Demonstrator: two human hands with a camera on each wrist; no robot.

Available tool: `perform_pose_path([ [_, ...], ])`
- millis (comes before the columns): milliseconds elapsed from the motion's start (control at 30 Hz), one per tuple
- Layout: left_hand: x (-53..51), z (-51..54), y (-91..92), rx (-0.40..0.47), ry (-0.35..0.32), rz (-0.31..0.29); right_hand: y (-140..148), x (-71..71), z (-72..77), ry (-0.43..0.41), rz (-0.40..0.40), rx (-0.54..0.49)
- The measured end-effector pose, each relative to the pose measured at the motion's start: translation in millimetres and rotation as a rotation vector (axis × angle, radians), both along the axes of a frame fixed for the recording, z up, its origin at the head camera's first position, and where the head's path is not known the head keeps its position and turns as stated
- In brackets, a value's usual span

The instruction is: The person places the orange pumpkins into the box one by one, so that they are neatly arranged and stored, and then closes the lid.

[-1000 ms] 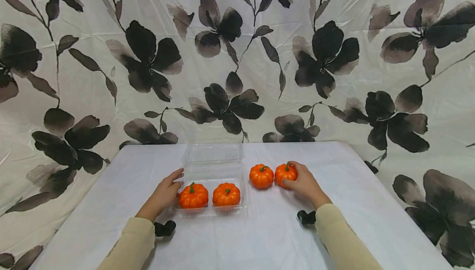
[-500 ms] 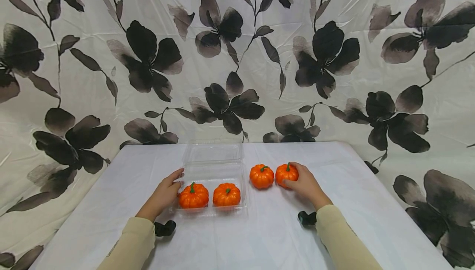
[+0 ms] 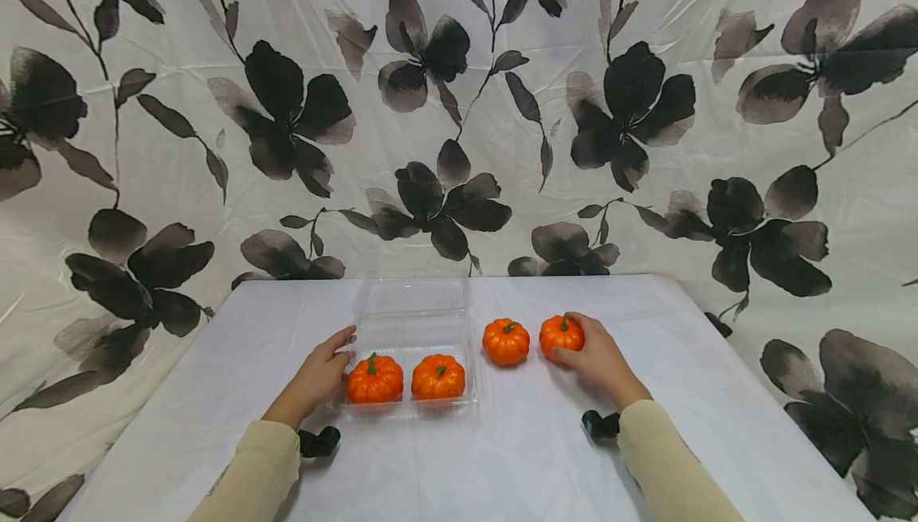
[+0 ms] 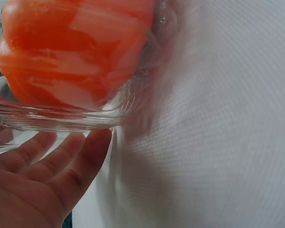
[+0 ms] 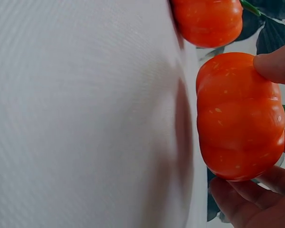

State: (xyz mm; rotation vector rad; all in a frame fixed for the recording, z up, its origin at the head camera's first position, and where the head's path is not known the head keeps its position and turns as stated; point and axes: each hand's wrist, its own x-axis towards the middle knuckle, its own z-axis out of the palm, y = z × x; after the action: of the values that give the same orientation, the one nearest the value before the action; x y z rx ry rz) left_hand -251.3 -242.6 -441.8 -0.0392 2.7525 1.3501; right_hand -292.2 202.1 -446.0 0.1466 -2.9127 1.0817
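Item: glossy orange ribbed pumpkin with green stem [image 3: 562, 336]. Position: right end of the row, apart from its neighbour. Held by the right hand [image 3: 594, 359], thumb on one side, fingers on the other. Whether its base touches the white cloth-covered counter [image 3: 531, 450] is hard to tell from the low wrist view.

Item: loose orange pumpkin [image 3: 505, 342]. On the counter, between the held one and the container, touching neither.

Item: clear thin plastic clamshell container [image 3: 412, 335], transparent lid [image 3: 412, 297] laid back behind the base. Contents: left boxed pumpkin [image 3: 374, 379] and right boxed pumpkin [image 3: 438, 377], side by side near the front edge.

Left hand [image 3: 319, 369]: fingers extended, tips against the container's left side, gripping nothing.

Risks, as judged: smooth skin could slip from a fingertip hold; a low sweep leftward could knock the loose pumpkin; a push from the left hand could slide or flex the light container.
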Motion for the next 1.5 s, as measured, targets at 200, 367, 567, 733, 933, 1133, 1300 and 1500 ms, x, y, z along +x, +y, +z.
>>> perform_pose_path([
  [200,0.6,0.8,0.8,0.001,0.0,0.0,2,2.8,4.8,0.004,-0.001,0.001],
  [367,0.1,0.5,1.4,0.001,-0.009,0.005,3,5.8,7.9,-0.001,-0.001,-0.008],
  [567,0.4,0.3,1.3,0.001,-0.009,0.004,5,9.2,11.5,0.03,0.013,-0.013],
  [733,0.4,0.2,0.9,0.001,-0.005,0.003,6,11.1,14.2,0.049,0.022,-0.008],
  [933,0.6,-0.6,0.0,-0.002,0.0,0.003,3,15.0,18.5,0.075,0.035,0.0],
  [1133,2.1,1.2,0.5,-0.004,-0.002,0.004,-3,17.8,24.5,0.111,0.05,0.014],
  [1300,1.9,2.1,0.6,0.003,-0.007,0.001,-6,19.1,28.8,0.143,0.066,0.007],
  [1500,-0.1,1.5,0.5,0.003,-0.009,-0.005,-11,22.7,35.4,0.177,0.085,0.008],
])
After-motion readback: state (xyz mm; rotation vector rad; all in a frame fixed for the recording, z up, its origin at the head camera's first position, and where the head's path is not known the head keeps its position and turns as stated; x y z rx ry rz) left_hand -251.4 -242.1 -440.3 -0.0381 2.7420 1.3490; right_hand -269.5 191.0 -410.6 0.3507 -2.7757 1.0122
